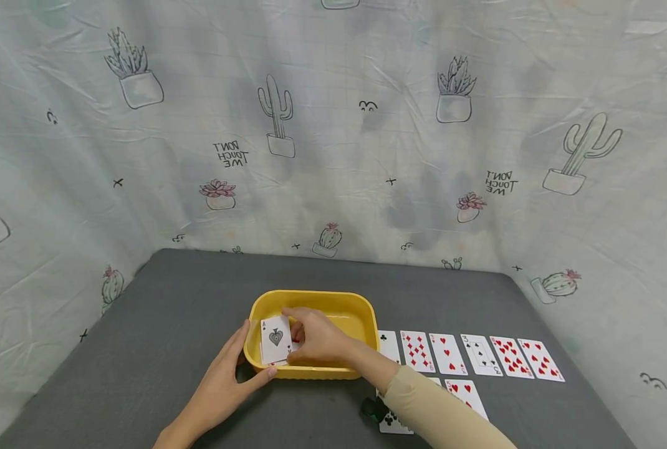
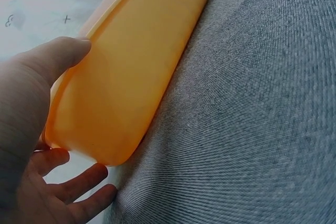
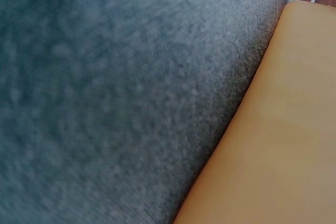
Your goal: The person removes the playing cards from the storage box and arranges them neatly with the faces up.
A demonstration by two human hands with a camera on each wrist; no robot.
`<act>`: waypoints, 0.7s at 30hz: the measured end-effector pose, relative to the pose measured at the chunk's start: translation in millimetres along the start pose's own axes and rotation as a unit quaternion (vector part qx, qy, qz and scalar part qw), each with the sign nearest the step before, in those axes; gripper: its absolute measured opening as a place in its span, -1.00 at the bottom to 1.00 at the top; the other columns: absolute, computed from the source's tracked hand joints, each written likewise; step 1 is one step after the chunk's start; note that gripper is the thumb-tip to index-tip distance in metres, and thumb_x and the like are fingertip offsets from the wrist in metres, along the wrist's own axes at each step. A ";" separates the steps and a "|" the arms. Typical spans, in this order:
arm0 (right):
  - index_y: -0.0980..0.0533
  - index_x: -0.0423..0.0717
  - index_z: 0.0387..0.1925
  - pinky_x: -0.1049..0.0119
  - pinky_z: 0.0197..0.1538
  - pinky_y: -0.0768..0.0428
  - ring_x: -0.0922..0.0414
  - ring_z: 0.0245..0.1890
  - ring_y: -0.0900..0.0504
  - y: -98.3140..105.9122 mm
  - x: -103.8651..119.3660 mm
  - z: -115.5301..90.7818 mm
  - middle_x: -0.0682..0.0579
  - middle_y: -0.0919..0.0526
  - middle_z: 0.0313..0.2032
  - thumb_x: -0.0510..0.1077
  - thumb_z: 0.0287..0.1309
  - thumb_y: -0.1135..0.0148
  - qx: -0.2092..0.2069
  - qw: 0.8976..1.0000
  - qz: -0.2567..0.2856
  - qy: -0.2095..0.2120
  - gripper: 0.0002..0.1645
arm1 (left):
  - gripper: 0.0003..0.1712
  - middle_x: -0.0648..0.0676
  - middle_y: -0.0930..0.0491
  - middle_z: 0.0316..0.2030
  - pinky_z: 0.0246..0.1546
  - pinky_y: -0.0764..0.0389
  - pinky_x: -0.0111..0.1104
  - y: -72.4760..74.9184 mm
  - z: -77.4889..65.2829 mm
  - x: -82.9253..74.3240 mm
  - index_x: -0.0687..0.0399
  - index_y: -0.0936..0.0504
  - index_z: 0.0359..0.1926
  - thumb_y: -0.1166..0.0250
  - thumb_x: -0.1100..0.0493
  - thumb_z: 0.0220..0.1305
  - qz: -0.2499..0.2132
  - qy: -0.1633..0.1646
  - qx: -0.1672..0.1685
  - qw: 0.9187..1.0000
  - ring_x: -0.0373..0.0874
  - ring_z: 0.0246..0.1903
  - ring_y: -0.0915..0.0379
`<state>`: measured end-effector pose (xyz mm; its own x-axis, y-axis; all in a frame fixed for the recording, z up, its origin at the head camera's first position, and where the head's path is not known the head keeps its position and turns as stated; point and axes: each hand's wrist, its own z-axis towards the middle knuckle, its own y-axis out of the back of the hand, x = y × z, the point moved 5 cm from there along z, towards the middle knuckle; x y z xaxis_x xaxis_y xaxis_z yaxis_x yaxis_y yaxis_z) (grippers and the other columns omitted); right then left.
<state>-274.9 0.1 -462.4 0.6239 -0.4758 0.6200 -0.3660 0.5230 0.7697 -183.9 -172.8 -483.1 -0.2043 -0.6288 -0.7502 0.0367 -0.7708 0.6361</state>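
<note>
A yellow plastic tray (image 1: 333, 373) sits on the grey table, with playing cards in its left part. The top one is an ace of spades (image 1: 275, 338), face up. My right hand (image 1: 318, 337) reaches into the tray and holds this card at its right side, index finger by the top corner and thumb by the lower one. With my left hand (image 1: 227, 371) I grip the tray's left end, thumb (image 2: 73, 56) against the near rim and fingers around the end. The right wrist view shows only the tray's outer wall (image 3: 273, 129) and cloth, with my right hand out of sight.
Right of the tray, a row of face-up cards lies on the grey cloth (image 1: 199, 287), including a three of spades (image 1: 482, 355). Below it are more cards, among them a five of hearts (image 1: 465, 394), partly under my right sleeve (image 1: 440, 405). A printed curtain (image 1: 333, 125) encloses the table.
</note>
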 end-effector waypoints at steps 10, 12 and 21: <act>-0.28 -0.23 0.42 0.50 -0.24 -0.59 0.26 -0.33 -0.57 5.5 -1.5 0.2 0.10 -0.57 -0.17 -0.27 -0.18 -0.62 -0.023 0.999 0.045 0.010 0.09 | 0.26 0.18 0.00 0.47 0.19 -0.39 0.01 0.8 0.7 -0.7 -0.04 0.15 0.58 -0.33 -0.41 0.10 0.003 0.005 0.004 1.000 0.14 0.36 -0.11; -0.29 -0.23 0.41 0.47 -0.22 -0.61 0.24 -0.32 -0.59 10.5 -0.9 -1.4 0.08 -0.57 -0.12 -0.30 -0.17 -0.61 -0.036 0.997 0.066 0.010 0.07 | 0.27 0.18 0.00 0.47 0.20 -0.39 0.00 1.3 0.8 -1.2 -0.03 0.15 0.58 -0.33 -0.43 0.09 0.006 0.010 0.004 1.000 0.13 0.36 -0.12; -0.32 -0.20 0.40 0.35 -0.07 -0.62 0.17 -0.17 -0.59 55.0 -5.5 -30.8 0.03 -0.50 0.18 -0.31 -0.15 -0.58 -0.082 0.991 0.102 0.026 0.02 | 0.31 0.22 -0.01 0.47 0.23 -0.32 0.08 1.7 1.9 -3.7 0.02 0.14 0.58 -0.33 -0.46 0.06 0.015 0.022 0.006 1.000 0.17 0.35 -0.12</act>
<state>-277.2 53.2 -428.2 0.5844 -0.3143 0.7482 -0.3729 0.7149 0.5916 -184.9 -171.6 -478.9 -0.1596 -0.6562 -0.7375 0.0297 -0.7499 0.6608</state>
